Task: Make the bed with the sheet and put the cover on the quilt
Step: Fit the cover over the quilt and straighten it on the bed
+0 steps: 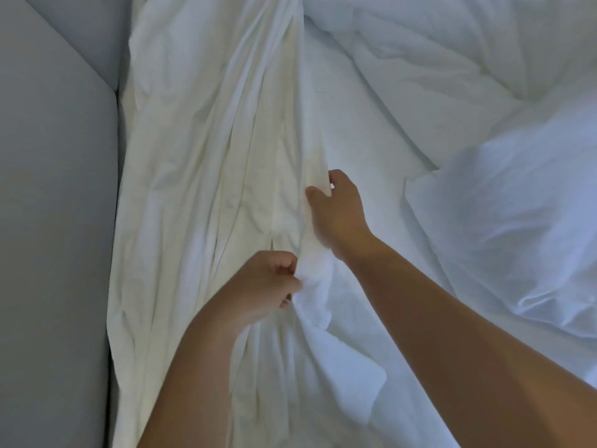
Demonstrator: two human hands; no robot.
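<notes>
White linen covers the whole bed [387, 150], and a grey padded panel [55, 221] runs along its left side. The quilt [504, 205] is the biggest thing on it, a puffy white heap piled over the right half and creased into deep soft folds. Beside it on the left is a thinner, creamy-white cloth [200, 156], gathered into long lengthwise pleats. It runs from the far end down toward the person, and its left edge touches the grey panel. I cannot tell from here whether this cloth is the sheet or the cover. Both hands work at the seam where the cloth meets the quilt. The right hand [337, 215] is farther out and pinches a raised fold of the creamy cloth between thumb and fingers. The left hand [265, 282] is nearer, its fingers curled tight round a bunched wad of white fabric. My guess is that the cloth is light, limp and a little slippery, so it will sag and twist wherever it isn't held. A hem or corner would probably give a better hold than the middle of a pleat, with the hands spread well apart to shake it flat. The quilt looks bulkier but soft, and is likely best taken by its corners.
</notes>
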